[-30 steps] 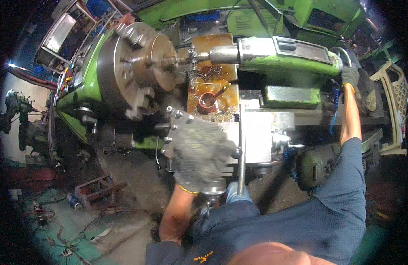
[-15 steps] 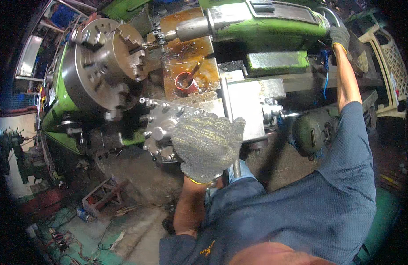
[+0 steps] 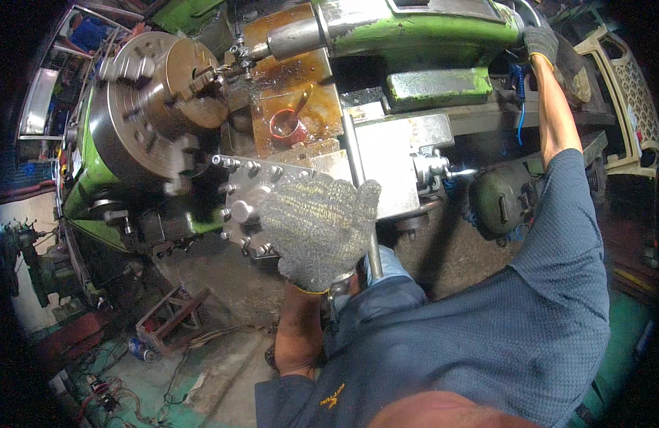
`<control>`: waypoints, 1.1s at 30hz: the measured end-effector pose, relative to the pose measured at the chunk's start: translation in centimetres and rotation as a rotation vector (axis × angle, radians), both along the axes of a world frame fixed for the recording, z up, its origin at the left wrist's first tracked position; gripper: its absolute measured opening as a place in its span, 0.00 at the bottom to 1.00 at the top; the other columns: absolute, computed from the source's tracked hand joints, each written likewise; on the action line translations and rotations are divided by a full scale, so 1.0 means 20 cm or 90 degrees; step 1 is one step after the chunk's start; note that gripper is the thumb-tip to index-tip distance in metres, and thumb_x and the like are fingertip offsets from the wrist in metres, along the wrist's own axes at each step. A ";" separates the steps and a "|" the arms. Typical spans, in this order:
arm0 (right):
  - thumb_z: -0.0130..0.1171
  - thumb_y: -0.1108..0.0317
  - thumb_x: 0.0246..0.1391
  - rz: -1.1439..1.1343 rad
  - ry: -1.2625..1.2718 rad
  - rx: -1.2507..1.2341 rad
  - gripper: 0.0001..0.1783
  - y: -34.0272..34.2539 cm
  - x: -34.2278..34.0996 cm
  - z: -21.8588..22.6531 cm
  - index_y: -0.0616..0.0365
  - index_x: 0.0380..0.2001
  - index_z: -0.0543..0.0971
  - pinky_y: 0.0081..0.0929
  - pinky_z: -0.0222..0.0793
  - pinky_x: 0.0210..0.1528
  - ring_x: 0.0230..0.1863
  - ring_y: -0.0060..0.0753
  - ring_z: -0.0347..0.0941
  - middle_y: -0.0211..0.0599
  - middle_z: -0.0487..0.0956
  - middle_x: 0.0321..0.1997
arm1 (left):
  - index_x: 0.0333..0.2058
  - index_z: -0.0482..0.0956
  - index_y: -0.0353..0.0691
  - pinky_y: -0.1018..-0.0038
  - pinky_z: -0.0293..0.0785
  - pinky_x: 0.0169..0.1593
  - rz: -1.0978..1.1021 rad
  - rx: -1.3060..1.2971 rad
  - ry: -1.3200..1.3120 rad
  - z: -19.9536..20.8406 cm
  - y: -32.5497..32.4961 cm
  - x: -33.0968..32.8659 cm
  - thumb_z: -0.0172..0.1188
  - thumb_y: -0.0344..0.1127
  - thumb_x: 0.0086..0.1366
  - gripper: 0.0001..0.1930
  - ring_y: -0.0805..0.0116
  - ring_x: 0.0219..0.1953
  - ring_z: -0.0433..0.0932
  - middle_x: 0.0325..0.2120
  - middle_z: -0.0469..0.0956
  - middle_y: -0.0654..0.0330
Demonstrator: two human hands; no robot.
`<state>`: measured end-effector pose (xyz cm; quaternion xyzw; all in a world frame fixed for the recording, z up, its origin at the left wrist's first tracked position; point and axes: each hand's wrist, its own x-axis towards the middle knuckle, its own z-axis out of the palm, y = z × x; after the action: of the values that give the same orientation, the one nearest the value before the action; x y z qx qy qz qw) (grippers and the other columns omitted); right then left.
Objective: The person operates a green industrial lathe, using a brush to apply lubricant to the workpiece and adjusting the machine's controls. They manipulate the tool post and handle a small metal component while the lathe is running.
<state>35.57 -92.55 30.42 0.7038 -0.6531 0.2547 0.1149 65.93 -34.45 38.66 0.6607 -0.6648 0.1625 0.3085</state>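
My left hand, in a grey knit glove, lies over the bolt-studded tool post of a green lathe. Its thumb sticks out to the right, across a long metal bar; the fingertips are partly hidden. At the far right, my gloved right hand is closed round the rim of the tailstock handwheel. The green tailstock carries a steel quill. From it a slender tool with a clamp reaches toward the big chuck, whose jaws look blurred.
A red cup with a brush in it stands on the oily brown plate behind the tool post. A dark green rounded housing is at right. A red metal frame and cables lie on the floor at lower left.
The chuck jaws stand at different angles and are smeared, so the chuck is turning. The whole view has shifted slightly; both hands keep their places on the tool post and handwheel.
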 end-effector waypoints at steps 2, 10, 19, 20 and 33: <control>0.56 0.50 0.52 -0.005 -0.010 -0.006 0.28 0.00 -0.01 0.00 0.58 0.49 0.82 0.48 0.72 0.57 0.54 0.62 0.77 0.60 0.81 0.51 | 0.35 0.81 0.44 0.56 0.68 0.41 -0.007 0.084 0.036 -0.01 0.03 0.01 0.69 0.37 0.61 0.08 0.56 0.35 0.77 0.32 0.78 0.58; 0.57 0.48 0.53 0.019 -0.016 -0.019 0.31 0.01 0.00 0.00 0.60 0.51 0.81 0.47 0.70 0.61 0.59 0.60 0.74 0.60 0.78 0.57 | 0.29 0.80 0.44 0.56 0.68 0.36 0.004 0.054 0.042 -0.05 0.03 -0.01 0.71 0.37 0.60 0.08 0.55 0.28 0.76 0.25 0.77 0.59; 0.58 0.50 0.51 0.027 -0.019 -0.008 0.29 0.01 0.01 0.01 0.59 0.51 0.81 0.48 0.71 0.60 0.58 0.61 0.75 0.60 0.79 0.55 | 0.34 0.82 0.47 0.55 0.71 0.37 -0.002 0.091 0.066 -0.04 0.04 0.00 0.69 0.39 0.59 0.07 0.56 0.29 0.77 0.26 0.79 0.61; 0.58 0.50 0.51 0.029 -0.029 0.009 0.29 0.01 0.01 0.00 0.59 0.50 0.81 0.48 0.71 0.60 0.57 0.62 0.75 0.60 0.79 0.55 | 0.35 0.83 0.47 0.55 0.71 0.37 -0.004 0.097 0.063 -0.03 0.06 0.00 0.69 0.39 0.59 0.07 0.56 0.29 0.78 0.26 0.79 0.61; 0.54 0.46 0.53 -0.026 -0.108 0.033 0.29 0.02 0.05 0.01 0.54 0.51 0.82 0.46 0.72 0.57 0.57 0.60 0.77 0.57 0.81 0.53 | 0.41 0.85 0.50 0.55 0.73 0.37 -0.031 0.159 0.090 -0.01 0.10 0.05 0.66 0.39 0.59 0.11 0.57 0.28 0.79 0.26 0.80 0.64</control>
<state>36.66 -92.17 30.63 0.6691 -0.6809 0.2940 0.0463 66.93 -32.50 38.44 0.6875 -0.6721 0.0241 0.2741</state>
